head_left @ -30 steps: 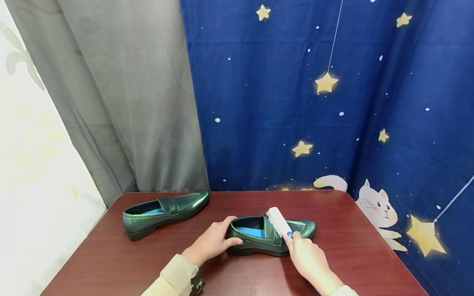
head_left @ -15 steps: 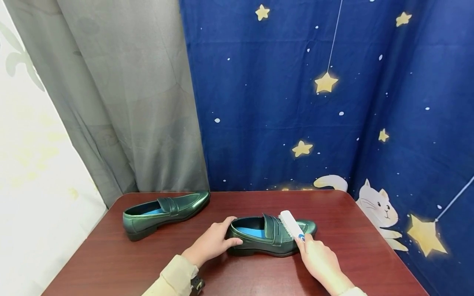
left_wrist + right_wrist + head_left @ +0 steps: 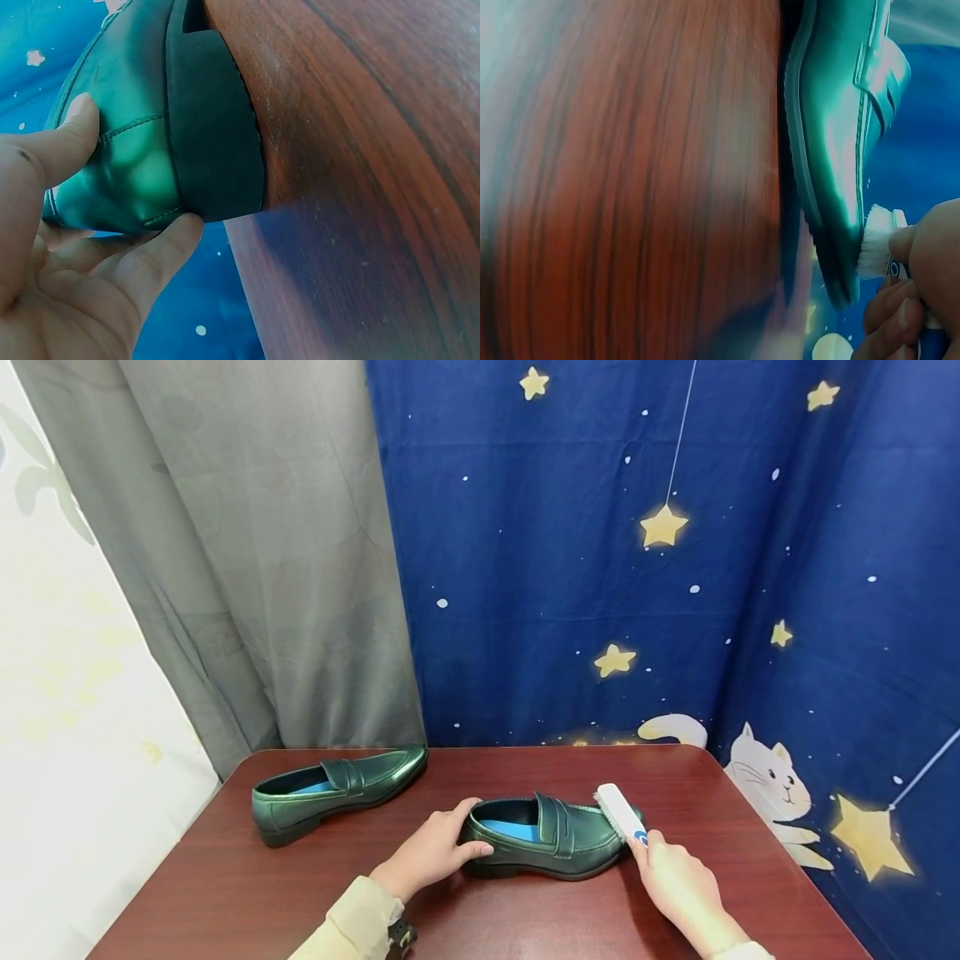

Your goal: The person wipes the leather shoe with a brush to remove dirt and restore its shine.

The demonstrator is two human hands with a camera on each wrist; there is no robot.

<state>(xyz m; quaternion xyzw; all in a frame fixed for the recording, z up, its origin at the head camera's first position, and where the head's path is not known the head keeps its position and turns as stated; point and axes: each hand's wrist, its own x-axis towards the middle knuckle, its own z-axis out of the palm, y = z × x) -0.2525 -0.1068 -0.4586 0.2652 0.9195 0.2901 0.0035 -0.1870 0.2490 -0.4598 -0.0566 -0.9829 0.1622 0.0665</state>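
Observation:
A dark green loafer (image 3: 528, 839) with a blue insole lies on the table, toe pointing right. My left hand (image 3: 431, 853) grips its heel; in the left wrist view the thumb and fingers (image 3: 176, 240) press on both sides of the heel counter. In my right hand (image 3: 681, 878) is a white brush (image 3: 619, 810) with a blue mark on its handle. Its pale bristles (image 3: 874, 244) meet the top of the toe in the right wrist view. The brush covers part of the toe in the head view.
A second green loafer (image 3: 337, 793) stands at the back left of the reddish-brown table (image 3: 525, 927). Behind the table hang a grey curtain (image 3: 300, 568) and a blue star-patterned curtain (image 3: 540, 568).
My right hand has moved the brush rightward along the loafer, from the strap over the vamp to the toe. The left hand has kept its hold on the heel.

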